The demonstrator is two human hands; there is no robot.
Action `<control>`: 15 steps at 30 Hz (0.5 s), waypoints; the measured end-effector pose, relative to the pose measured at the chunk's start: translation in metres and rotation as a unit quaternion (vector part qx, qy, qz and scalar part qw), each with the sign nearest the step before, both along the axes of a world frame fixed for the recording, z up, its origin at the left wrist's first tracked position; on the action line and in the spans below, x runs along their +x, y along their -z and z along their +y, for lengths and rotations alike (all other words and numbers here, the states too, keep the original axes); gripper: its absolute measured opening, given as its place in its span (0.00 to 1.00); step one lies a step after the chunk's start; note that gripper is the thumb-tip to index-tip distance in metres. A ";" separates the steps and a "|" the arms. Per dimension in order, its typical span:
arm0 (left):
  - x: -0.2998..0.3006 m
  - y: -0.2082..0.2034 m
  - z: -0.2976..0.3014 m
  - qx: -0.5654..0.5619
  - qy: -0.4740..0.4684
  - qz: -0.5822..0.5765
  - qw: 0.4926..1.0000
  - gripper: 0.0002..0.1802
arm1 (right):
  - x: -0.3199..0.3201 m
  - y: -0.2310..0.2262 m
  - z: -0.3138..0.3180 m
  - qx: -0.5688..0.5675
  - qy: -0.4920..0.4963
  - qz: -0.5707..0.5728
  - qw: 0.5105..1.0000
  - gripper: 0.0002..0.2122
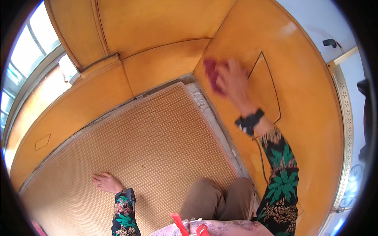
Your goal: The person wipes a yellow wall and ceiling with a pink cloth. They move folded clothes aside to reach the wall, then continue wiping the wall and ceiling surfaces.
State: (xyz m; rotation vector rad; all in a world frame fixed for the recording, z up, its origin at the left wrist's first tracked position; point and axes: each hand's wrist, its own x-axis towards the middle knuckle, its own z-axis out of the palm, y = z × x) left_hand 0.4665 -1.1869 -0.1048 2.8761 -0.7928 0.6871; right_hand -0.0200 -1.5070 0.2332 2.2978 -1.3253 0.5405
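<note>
My right hand [233, 80] is raised at the upper right, its fingers closed on a dark red cloth [212, 76]. The cloth lies against the orange-brown wood panel [311, 118], near the corner where two panels meet. Both hand and cloth are a little smeared by motion. Low on the left, my left hand [106, 182] rests palm down with its fingers stretched out on a tan woven mat [157, 145]. Nothing is held in it. A dark band sits on each wrist.
My knees [212, 198] press on the mat beside the right panel. A pale padded edge [201, 102] runs between mat and panel. At the upper left is a bright window [33, 43]. A dark cable [263, 161] hangs by my right forearm. Beyond the panel's rim stands a white wall [327, 23].
</note>
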 end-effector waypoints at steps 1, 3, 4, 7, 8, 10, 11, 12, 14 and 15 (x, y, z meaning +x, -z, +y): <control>0.000 -0.001 0.001 -0.001 0.001 0.002 1.000 0.29 | 0.003 -0.011 -0.031 -0.066 0.041 0.069 0.995 0.14; -0.001 -0.002 0.001 -0.007 0.006 0.004 1.000 0.30 | 0.011 -0.008 -0.080 -0.108 0.062 0.054 0.991 0.12; -0.002 -0.002 0.001 -0.012 0.010 0.003 1.000 0.30 | 0.012 0.007 -0.087 -0.104 0.085 0.132 0.982 0.13; -0.001 0.000 0.001 -0.004 0.011 0.010 1.000 0.30 | 0.012 0.070 -0.096 -0.086 0.119 0.341 0.929 0.15; 0.000 0.000 0.001 -0.004 0.007 0.016 1.000 0.30 | 0.007 0.097 -0.088 -0.058 0.120 0.397 0.908 0.17; 0.001 0.002 0.001 0.006 0.000 0.011 1.000 0.30 | 0.000 0.153 -0.069 -0.032 0.116 0.448 0.886 0.19; 0.002 0.003 0.002 0.012 -0.009 0.019 1.000 0.30 | -0.005 0.178 -0.058 0.005 0.125 0.460 0.879 0.20; 0.003 0.004 0.001 0.010 0.000 0.011 1.000 0.30 | -0.017 0.196 -0.042 -0.003 0.091 0.458 0.884 0.21; 0.004 0.005 0.004 0.019 -0.005 0.030 0.999 0.31 | -0.036 0.222 -0.020 0.027 0.052 0.483 0.874 0.22; 0.004 0.006 0.004 0.017 0.003 0.020 1.000 0.31 | -0.041 0.229 -0.016 0.025 0.045 0.491 0.870 0.21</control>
